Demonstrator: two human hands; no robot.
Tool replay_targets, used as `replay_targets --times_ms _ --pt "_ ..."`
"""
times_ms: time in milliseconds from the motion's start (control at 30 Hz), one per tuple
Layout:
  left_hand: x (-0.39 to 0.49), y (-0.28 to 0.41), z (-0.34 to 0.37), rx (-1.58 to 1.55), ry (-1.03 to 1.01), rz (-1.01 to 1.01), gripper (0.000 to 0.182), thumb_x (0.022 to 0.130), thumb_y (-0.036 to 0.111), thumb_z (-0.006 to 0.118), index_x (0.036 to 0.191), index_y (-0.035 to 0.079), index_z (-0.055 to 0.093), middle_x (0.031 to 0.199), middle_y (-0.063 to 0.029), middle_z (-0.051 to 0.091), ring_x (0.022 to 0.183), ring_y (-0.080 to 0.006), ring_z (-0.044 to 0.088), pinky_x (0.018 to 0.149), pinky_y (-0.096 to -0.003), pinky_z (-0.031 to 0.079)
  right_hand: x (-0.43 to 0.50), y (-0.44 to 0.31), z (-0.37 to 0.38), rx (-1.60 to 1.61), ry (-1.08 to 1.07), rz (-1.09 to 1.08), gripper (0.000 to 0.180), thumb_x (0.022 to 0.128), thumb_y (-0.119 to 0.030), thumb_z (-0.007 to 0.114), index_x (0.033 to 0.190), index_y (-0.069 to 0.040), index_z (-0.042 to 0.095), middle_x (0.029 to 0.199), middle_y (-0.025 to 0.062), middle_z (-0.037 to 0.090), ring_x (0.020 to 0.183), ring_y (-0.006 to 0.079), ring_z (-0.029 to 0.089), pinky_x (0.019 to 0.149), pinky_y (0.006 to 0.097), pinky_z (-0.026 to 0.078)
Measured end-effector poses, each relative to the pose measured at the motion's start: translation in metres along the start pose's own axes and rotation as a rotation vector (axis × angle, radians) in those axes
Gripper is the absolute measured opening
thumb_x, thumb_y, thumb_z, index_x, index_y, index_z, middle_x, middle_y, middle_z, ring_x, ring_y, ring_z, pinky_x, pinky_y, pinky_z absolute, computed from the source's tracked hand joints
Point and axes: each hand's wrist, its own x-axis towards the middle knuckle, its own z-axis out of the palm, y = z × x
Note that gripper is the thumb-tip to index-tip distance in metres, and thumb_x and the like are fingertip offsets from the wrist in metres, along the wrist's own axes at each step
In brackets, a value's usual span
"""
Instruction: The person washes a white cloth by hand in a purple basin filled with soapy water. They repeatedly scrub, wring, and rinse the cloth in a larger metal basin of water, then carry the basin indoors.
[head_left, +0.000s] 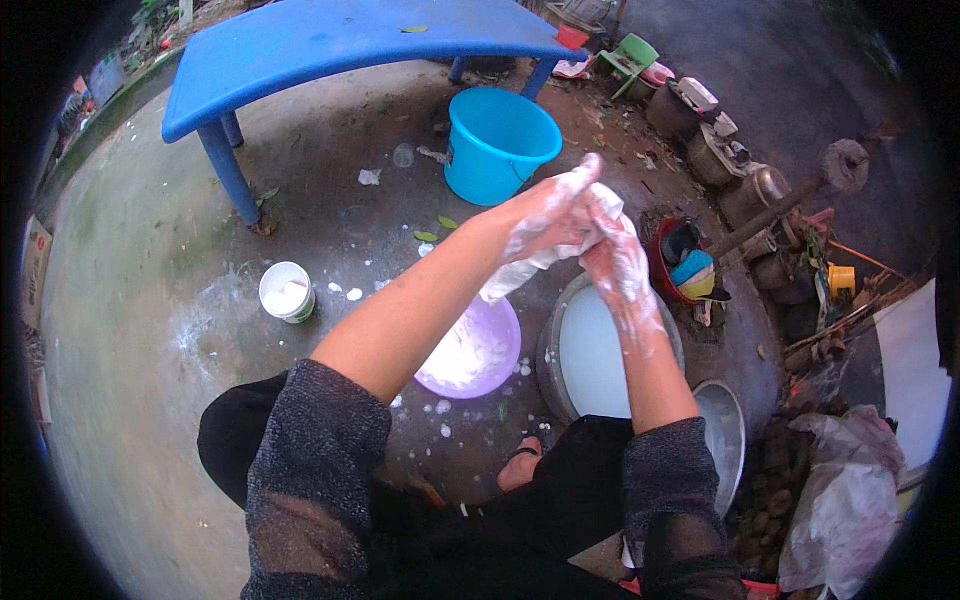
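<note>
My left hand (555, 214) and my right hand (619, 251), both smeared with white, meet in front of me around a wet white cloth-like piece (517, 277). Its lower end hangs from my left hand above the rim of a purple basin (512, 360), which holds a bright white substance. Below my right hand stands a large metal pot (550, 360) of cloudy whitish liquid (596, 352), partly covered by my forearm. To the left on the ground is a small white tub (287, 292) with white pieces inside.
A turquoise bucket (499, 142) stands beyond my hands, near a blue table (337, 45). At right are a red basin (664, 262) with coloured cloths, a metal basin (727, 442), old pots (709, 157) and a plastic bag (840, 510). White splashes dot the concrete ground.
</note>
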Motion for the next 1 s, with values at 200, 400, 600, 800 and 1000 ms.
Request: replay_targets --times_ms 200,400,600,800,1000 --pt "-0.059 -0.073 -0.122 0.099 1.065 0.165 0.041 0.085 0.042 0.059 0.097 0.003 0.065 0.083 -0.0087 0.065 0.083 -0.0187 0.062 0.076 -0.0312 0.049 0.008 0.005 0.027 0.449 0.018 0.143 0.029 0.093 -0.014 0.052 0.117 0.003 0.051 0.117 0.0167 0.057 0.110 0.0284 0.055 0.098 0.0477 0.041" --pt "-0.099 -0.179 -0.097 -0.858 0.504 0.202 0.068 0.087 0.060 0.046 0.134 0.011 0.042 0.133 -0.0140 0.048 0.118 -0.0329 0.049 0.095 -0.0546 0.040 -0.009 0.045 -0.019 0.555 0.083 0.079 0.035 0.097 -0.024 0.044 0.124 -0.003 0.048 0.121 0.0157 0.055 0.114 0.0301 0.053 0.097 0.0503 0.042" --pt "-0.060 -0.218 -0.034 0.756 0.869 0.268 0.028 0.081 0.027 0.065 0.087 0.000 0.065 0.079 -0.0173 0.065 0.072 -0.0286 0.064 0.066 -0.0446 0.047 -0.094 0.210 -0.072 0.651 0.335 0.458 0.042 0.095 -0.034 0.047 0.129 -0.010 0.046 0.121 0.0131 0.057 0.108 0.0268 0.056 0.094 0.0456 0.045" --pt "-0.062 -0.269 -0.040 1.227 0.729 -0.195 0.029 0.075 0.024 0.065 0.090 0.000 0.065 0.085 -0.0251 0.062 0.087 -0.0404 0.062 0.078 -0.0486 0.048 -0.132 0.306 -0.089 -0.455 0.356 0.296 0.033 0.095 -0.029 0.049 0.120 -0.009 0.052 0.112 0.0080 0.060 0.102 0.0208 0.060 0.085 0.0389 0.051" --pt "-0.081 -0.269 -0.072 0.848 0.991 -0.279 0.040 0.083 0.039 0.058 0.104 0.006 0.064 0.094 -0.0256 0.063 0.090 -0.0408 0.061 0.077 -0.0500 0.047 -0.105 0.254 -0.017 0.465 0.521 0.506 0.031 0.093 -0.030 0.050 0.112 -0.006 0.057 0.105 0.0071 0.063 0.095 0.0209 0.062 0.082 0.0349 0.051"
